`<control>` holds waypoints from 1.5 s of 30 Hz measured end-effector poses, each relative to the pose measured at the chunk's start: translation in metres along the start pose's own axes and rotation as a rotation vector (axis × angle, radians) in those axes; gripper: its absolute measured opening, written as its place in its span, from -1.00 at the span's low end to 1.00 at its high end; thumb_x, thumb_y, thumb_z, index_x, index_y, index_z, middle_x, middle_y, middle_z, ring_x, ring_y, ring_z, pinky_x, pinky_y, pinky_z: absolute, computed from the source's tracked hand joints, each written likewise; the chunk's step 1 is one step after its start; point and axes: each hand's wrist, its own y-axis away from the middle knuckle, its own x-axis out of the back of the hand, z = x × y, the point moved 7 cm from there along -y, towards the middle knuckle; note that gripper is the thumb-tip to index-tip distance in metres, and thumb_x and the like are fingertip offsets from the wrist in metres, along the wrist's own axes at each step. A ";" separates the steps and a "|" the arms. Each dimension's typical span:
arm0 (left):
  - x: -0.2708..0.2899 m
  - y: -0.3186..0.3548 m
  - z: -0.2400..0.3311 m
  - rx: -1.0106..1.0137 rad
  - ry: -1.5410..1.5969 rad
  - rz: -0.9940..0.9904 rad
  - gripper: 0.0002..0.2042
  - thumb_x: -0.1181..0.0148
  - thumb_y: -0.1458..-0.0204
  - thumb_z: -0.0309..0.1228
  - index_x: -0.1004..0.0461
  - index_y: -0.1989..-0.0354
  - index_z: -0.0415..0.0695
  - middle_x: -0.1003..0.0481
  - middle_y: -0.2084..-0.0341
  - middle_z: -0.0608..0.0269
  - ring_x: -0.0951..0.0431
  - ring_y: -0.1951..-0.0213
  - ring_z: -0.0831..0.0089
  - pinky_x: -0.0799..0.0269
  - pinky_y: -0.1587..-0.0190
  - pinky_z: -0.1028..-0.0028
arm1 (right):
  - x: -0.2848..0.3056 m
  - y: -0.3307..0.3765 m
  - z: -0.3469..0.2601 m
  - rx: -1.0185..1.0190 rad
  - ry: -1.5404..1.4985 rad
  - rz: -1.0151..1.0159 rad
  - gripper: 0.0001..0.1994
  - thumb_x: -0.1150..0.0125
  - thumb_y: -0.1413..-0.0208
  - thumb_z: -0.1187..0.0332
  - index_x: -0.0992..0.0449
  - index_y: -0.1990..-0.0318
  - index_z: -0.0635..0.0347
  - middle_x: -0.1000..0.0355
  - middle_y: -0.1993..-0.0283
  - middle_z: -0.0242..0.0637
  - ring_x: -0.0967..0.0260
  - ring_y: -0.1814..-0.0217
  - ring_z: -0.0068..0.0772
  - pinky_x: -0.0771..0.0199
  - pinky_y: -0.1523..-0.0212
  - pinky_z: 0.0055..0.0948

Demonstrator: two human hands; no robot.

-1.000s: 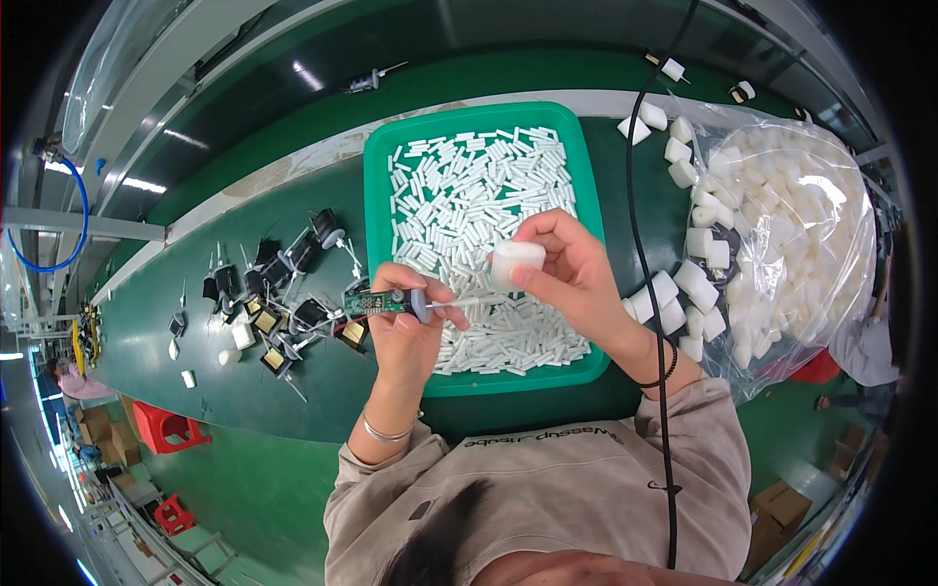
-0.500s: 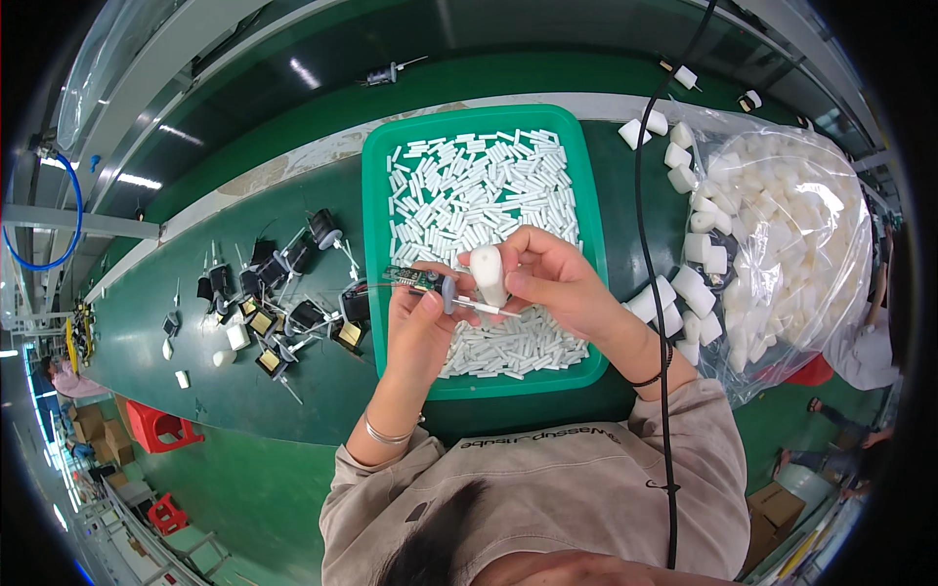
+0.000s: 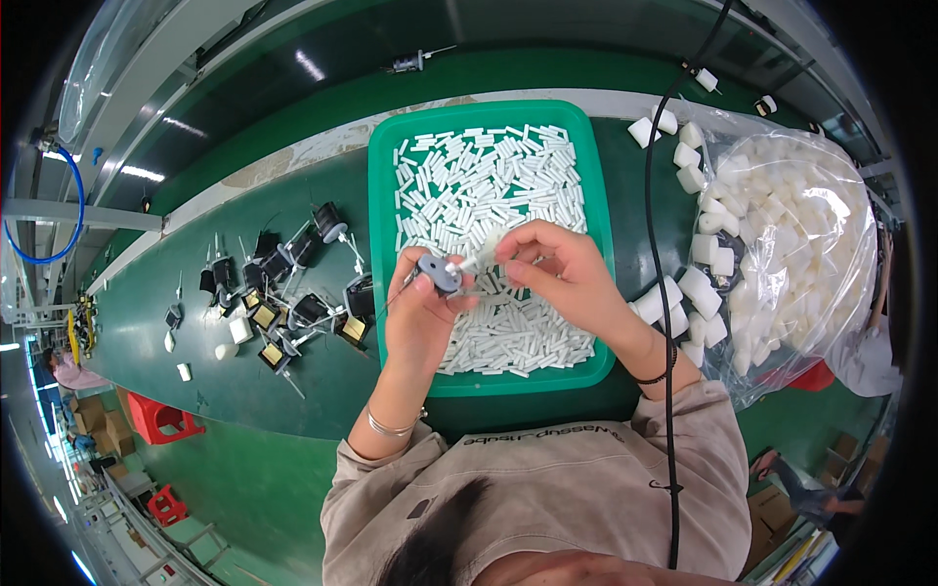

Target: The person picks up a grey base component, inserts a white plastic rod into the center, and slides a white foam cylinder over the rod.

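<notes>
My left hand (image 3: 418,327) grips an electronic component with a round grey end cap (image 3: 439,275), held over the near half of the green tray (image 3: 602,293). A short white tube (image 3: 466,265) sticks out from the cap toward my right hand. My right hand (image 3: 565,273) has its fingers pinched at a whitish foam plug (image 3: 490,244), smeared by motion, at the tip of that tube. Whether plug and tube touch is unclear. Beneath both hands lie many small white tubes (image 3: 489,186) in the tray.
Left of the tray lies a group of black components (image 3: 308,311) with leads and white tubes. On the right stands a clear plastic bag (image 3: 801,244) of white foam plugs, with loose plugs (image 3: 699,291) beside it. A black cable (image 3: 649,195) hangs across the view. Farther components (image 3: 410,62) lie beyond the ledge.
The component in my left hand has turned, so its grey cap faces up and its circuit board no longer shows. The foam plug in my right hand has tilted and moved up to the tube's end.
</notes>
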 end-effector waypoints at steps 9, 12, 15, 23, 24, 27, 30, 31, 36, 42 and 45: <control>0.012 -0.001 0.020 -0.120 0.065 0.007 -0.67 -0.08 0.12 -0.50 -0.26 0.11 -0.17 -0.35 0.19 0.18 -0.45 0.30 0.35 -0.49 0.33 0.36 | 0.019 -0.015 -0.018 0.233 0.998 0.167 -0.71 -0.21 0.25 0.49 -0.39 0.26 0.14 -0.33 0.41 -0.26 -0.34 0.38 -0.18 -0.35 0.37 -0.37; 0.016 0.001 0.021 -0.112 0.037 0.049 -0.69 -0.06 0.12 -0.54 -0.28 0.13 -0.18 -0.36 0.24 0.19 -0.47 0.32 0.33 -0.52 0.33 0.33 | 0.009 -0.017 -0.027 0.478 1.218 0.191 -0.72 -0.24 0.23 0.37 -0.38 0.28 0.14 -0.32 0.41 -0.27 -0.34 0.39 -0.18 -0.36 0.40 -0.38; 0.009 0.001 0.023 -0.132 -0.028 0.015 -0.71 -0.06 0.12 -0.55 -0.30 0.15 -0.19 -0.38 0.27 0.18 -0.46 0.31 0.38 -0.49 0.32 0.36 | 0.010 -0.024 -0.015 0.248 1.248 0.175 -0.69 -0.25 0.22 0.25 -0.38 0.30 0.17 -0.32 0.39 -0.26 -0.36 0.37 -0.20 -0.37 0.42 -0.37; 0.012 -0.002 0.023 -0.196 -0.210 -0.005 -0.75 -0.06 0.13 -0.56 -0.34 0.21 -0.24 -0.37 0.24 0.16 -0.41 0.30 0.45 -0.42 0.28 0.42 | 0.003 -0.026 0.004 0.189 1.333 0.119 -0.66 -0.31 0.29 0.28 -0.39 0.29 0.13 -0.30 0.42 -0.28 -0.35 0.42 -0.19 -0.35 0.44 -0.35; 0.011 -0.001 0.023 -0.201 -0.234 -0.012 -0.75 -0.06 0.13 -0.56 -0.34 0.21 -0.25 -0.37 0.24 0.15 -0.42 0.29 0.45 -0.42 0.27 0.42 | 0.003 -0.025 0.006 0.190 1.332 0.117 -0.66 -0.31 0.29 0.28 -0.39 0.29 0.13 -0.30 0.42 -0.28 -0.35 0.42 -0.19 -0.35 0.44 -0.35; 0.009 0.001 0.023 -0.199 -0.341 0.020 -0.74 -0.07 0.10 -0.53 -0.30 0.18 -0.21 -0.37 0.30 0.19 -0.44 0.23 0.33 -0.45 0.24 0.37 | 0.001 -0.022 0.008 0.216 1.266 0.072 -0.70 -0.30 0.28 0.35 -0.39 0.31 0.10 -0.32 0.41 -0.26 -0.34 0.43 -0.14 -0.34 0.45 -0.34; 0.006 0.002 0.024 -0.240 -0.383 0.039 -0.74 -0.08 0.11 -0.54 -0.30 0.18 -0.23 -0.37 0.27 0.15 -0.45 0.24 0.32 -0.46 0.21 0.36 | 0.001 -0.019 0.004 0.146 1.131 0.033 -0.71 -0.27 0.27 0.46 -0.41 0.28 0.10 -0.37 0.37 -0.27 -0.39 0.38 -0.25 -0.39 0.44 -0.42; 0.007 0.002 0.023 -0.239 -0.383 0.039 -0.74 -0.08 0.11 -0.54 -0.30 0.18 -0.23 -0.37 0.27 0.15 -0.45 0.24 0.32 -0.46 0.21 0.36 | 0.001 -0.017 0.001 0.131 0.829 0.018 -0.71 -0.27 0.27 0.48 -0.42 0.28 0.15 -0.39 0.35 -0.26 -0.41 0.37 -0.32 -0.40 0.43 -0.47; 0.006 0.005 0.025 -0.371 -0.459 -0.045 -0.70 -0.12 0.14 -0.55 -0.31 0.17 -0.23 -0.38 0.23 0.10 -0.45 0.22 0.33 -0.42 0.17 0.31 | -0.001 -0.006 -0.022 0.260 0.308 0.069 -0.71 -0.28 0.29 0.57 -0.48 0.29 0.23 -0.44 0.34 -0.28 -0.43 0.35 -0.50 -0.43 0.40 -0.60; -0.014 0.014 0.027 -0.432 -0.571 -0.135 -0.68 -0.19 0.20 -0.55 -0.34 0.20 -0.27 -0.42 0.26 0.09 -0.44 0.21 0.39 -0.36 0.11 0.41 | -0.002 0.002 -0.030 0.327 0.259 0.124 -0.77 -0.29 0.29 0.60 -0.51 0.36 0.31 -0.46 0.39 -0.25 -0.43 0.38 -0.52 -0.45 0.37 -0.62; -0.020 0.015 0.031 -0.468 -0.627 -0.152 -0.69 -0.21 0.21 -0.56 -0.35 0.23 -0.29 -0.43 0.28 0.08 -0.44 0.20 0.40 -0.34 0.10 0.46 | -0.002 0.000 -0.025 0.261 0.157 0.104 -0.74 -0.29 0.31 0.63 -0.51 0.33 0.32 -0.46 0.36 -0.24 -0.43 0.35 -0.52 -0.46 0.35 -0.62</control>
